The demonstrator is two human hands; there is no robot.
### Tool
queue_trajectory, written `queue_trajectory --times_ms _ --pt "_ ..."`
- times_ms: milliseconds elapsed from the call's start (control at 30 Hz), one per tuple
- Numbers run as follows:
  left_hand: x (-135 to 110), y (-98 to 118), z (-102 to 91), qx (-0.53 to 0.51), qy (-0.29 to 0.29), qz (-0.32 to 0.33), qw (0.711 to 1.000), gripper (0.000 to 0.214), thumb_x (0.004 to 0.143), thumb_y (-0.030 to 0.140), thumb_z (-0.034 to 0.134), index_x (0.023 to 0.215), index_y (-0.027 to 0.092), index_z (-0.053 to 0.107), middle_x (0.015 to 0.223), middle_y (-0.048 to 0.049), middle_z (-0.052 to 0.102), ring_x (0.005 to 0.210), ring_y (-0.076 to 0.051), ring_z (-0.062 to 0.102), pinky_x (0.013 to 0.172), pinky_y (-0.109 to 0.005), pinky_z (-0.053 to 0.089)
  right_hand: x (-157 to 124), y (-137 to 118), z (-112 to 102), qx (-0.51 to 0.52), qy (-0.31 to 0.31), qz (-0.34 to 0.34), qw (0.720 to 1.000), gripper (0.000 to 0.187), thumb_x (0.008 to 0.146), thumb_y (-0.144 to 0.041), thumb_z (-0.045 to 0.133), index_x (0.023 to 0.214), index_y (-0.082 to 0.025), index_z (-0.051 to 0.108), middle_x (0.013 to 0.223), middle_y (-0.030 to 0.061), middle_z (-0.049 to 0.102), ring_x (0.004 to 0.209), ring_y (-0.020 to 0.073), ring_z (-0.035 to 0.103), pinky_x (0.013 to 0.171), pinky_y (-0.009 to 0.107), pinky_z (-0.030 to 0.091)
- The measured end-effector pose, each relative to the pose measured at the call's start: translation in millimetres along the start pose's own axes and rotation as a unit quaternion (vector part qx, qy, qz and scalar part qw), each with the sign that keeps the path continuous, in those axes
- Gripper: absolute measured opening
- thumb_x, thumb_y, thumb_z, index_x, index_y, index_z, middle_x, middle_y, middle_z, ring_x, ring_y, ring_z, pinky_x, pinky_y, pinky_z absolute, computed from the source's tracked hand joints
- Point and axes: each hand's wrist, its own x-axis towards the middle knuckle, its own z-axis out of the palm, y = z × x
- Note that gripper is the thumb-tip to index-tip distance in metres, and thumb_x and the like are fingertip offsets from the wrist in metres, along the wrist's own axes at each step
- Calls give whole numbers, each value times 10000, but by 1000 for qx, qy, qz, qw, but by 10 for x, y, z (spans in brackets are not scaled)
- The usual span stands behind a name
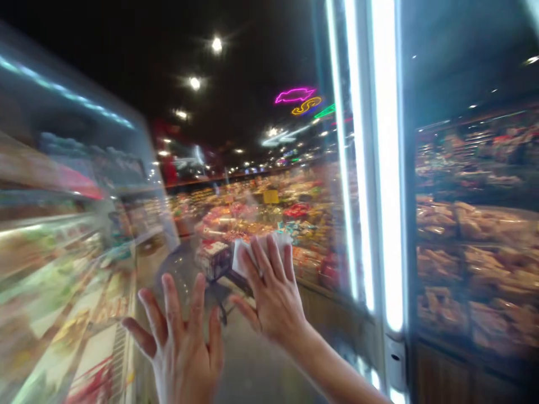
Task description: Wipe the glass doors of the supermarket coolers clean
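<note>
You are facing a glass door [320,224] in a supermarket, and the whole view is smeared by motion blur. Your right hand [273,297] is raised near the middle of the view, palm away from you, fingers straight and slightly fanned. They lie flat over a white cloth [241,257] and pin it against the glass. The cloth shows above and to the left of your fingertips. Your left hand [181,342] is lower and to the left, just beside the right wrist. It is empty, with its fingers spread wide and the thumb out to the left. The blur hides whether the palm touches the glass. To the right of your right hand, bright white light strips [389,168] run up the door frame. Further right, dim shelves [475,224] hold rows of brownish bagged goods. Along the left side, a lit chilled case [63,280] runs away from you, its contents too blurred to name. Far off, past your hands, a cart [214,261] stands in the aisle before colourful produce displays. Pink and yellow neon signs [297,100] glow under a dark ceiling dotted with round lights [217,45].
</note>
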Motion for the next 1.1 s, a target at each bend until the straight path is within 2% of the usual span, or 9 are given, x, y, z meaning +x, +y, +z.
queue_trajectory --times_ms 133,333,400,467,633,700,900,967,1100 --pt "113 343 98 -19 -12 5 1000 882 964 270 606 1658 409 80 1775 -51 -35 1622 -394 -91 1250 -748 -54 403 455 -146 5 -4 30 1000 818 1058 -525 412 1681 -126 63 1752 113 179 1635 325 -30 1312 645 121" --pt "87 773 244 -21 -14 -1 1000 896 963 245 593 1653 422 50 1774 -37 -34 1625 -386 -75 1259 -741 -50 -689 627 -88 -21 -23 11 999 840 1046 -538 399 1679 -104 60 1739 139 216 1631 368 17 1294 677 163" --pt "92 910 294 -23 -17 2 1000 890 966 260 600 1651 426 57 1774 -32 -37 1625 -388 -72 1257 -745 -50 -881 732 -67 -25 -22 11 999 835 1047 -544 389 1678 -97 75 1743 139 205 1629 374 23 1295 672 154" --pt "128 1042 341 -32 -15 -2 999 874 967 287 610 1650 427 82 1774 -30 -34 1625 -390 -76 1252 -747 -67 -757 918 -104 -20 -15 14 1000 850 1045 -547 398 1679 -104 44 1744 138 205 1630 372 12 1288 680 172" --pt "245 1311 434 -52 -1 -6 999 847 963 297 618 1638 439 125 1774 0 -25 1623 -378 -83 1259 -728 -83 31 1403 -330 6 -14 70 997 794 1057 -503 404 1691 -228 14 1749 100 203 1625 341 136 1282 669 235" --pt "240 1371 449 -47 4 -10 999 844 964 302 616 1644 421 131 1774 -3 -36 1625 -373 -84 1265 -713 -90 9 1434 -363 8 -28 81 996 770 1056 -489 411 1693 -255 49 1757 83 176 1620 338 167 1286 648 250" --pt "119 1425 446 -25 -19 0 1000 894 952 271 625 1653 418 91 1774 -20 -50 1625 -387 -73 1260 -724 -72 -878 1234 -225 10 -25 80 996 867 1040 -518 416 1681 -126 -18 1747 180 145 1625 393 68 1240 738 244" --pt "115 1440 446 -29 -24 -7 999 904 942 291 643 1649 434 97 1774 -16 -52 1620 -411 -72 1243 -755 -68 -799 1311 -237 14 -17 73 997 867 1042 -526 413 1682 -143 -30 1747 181 140 1620 407 88 1230 755 241" --pt "165 1482 447 -37 -24 -18 999 901 936 310 657 1642 446 113 1774 -13 -50 1617 -427 -62 1230 -776 -82 -127 1620 -394 -2 -15 82 997 822 1038 -494 453 1693 -248 22 1769 94 92 1613 400 153 1248 712 266"
